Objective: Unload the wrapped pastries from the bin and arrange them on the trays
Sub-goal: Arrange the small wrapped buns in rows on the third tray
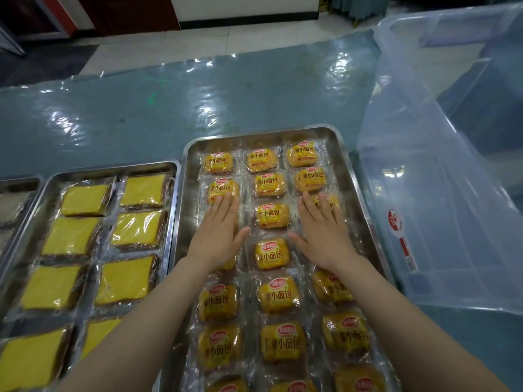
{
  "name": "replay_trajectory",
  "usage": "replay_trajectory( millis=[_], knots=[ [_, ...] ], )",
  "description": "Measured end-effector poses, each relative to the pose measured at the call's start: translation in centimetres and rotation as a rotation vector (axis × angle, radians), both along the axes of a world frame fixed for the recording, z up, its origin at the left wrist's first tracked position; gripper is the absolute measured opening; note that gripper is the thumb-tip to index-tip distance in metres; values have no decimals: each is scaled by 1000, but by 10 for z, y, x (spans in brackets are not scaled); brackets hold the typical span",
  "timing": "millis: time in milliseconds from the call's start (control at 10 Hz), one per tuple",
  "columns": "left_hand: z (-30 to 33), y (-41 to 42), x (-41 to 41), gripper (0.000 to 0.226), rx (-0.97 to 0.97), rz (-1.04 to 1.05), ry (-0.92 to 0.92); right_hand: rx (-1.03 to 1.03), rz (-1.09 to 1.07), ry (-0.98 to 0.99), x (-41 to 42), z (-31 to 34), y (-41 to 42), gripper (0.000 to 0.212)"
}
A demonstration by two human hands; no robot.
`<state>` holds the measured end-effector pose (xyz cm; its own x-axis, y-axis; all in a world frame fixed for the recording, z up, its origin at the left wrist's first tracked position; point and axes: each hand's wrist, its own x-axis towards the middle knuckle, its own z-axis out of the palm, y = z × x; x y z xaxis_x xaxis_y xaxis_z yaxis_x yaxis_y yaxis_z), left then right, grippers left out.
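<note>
A steel tray (359, 176) in the middle holds three columns of wrapped round buns (272, 254) with red and yellow labels. My left hand (219, 234) lies flat, fingers together, on the left column, covering a bun there. My right hand (322, 232) lies flat on the right column over another bun. Neither hand grips anything. To the left, a second steel tray (113, 168) carries wrapped yellow square cakes (135, 229) in two columns. The clear plastic bin (441, 193) stands at the right, and no pastries show inside it.
A third tray (19, 182) with pale wrapped items pokes in at the far left edge. The table is covered with shiny blue-green plastic sheeting (169, 108). Beyond it lie a tiled floor and dark furniture.
</note>
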<state>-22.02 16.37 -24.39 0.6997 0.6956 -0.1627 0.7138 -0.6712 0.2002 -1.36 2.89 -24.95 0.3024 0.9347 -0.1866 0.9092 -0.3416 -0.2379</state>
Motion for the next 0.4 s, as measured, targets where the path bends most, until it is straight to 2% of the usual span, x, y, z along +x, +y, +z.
replay_trajectory(
  millis=[100, 300, 400],
  knots=[
    [-2, 15, 5, 78, -12, 53, 35, 51, 20, 0, 0, 4, 22, 77],
    [-5, 31, 10, 77, -71, 81, 96, -22, -20, 12, 9, 6, 62, 71],
    [-1, 27, 9, 78, 6, 77, 67, -3, -38, 0, 0, 9, 65, 72]
  ],
)
